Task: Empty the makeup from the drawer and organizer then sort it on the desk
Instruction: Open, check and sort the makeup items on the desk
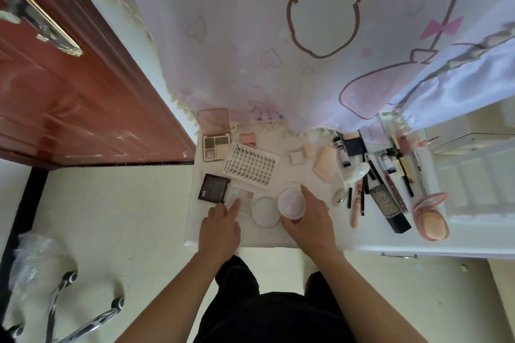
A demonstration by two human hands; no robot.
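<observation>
My right hand [309,217] grips a round lilac-lidded jar [291,202] near the front of the white desk [278,237]. Just left of it lies a round white compact [264,210]. My left hand [221,221] has its index finger stretched onto a pale clear-cased palette [242,198]. A dark square palette [214,187] sits beside that. Farther back lie an open eyeshadow palette [216,138] and a lash sheet [250,166]. On the right lie several pencils and tubes [370,175], a black box [388,207] and a pink cushion compact [430,216].
A pink cartoon cloth [278,36] hangs over the back of the desk. A red-brown door [69,92] stands at the left. A chair's chrome base [69,306] sits on the floor at lower left. A closed drawer handle [398,255] shows under the desk's right front edge.
</observation>
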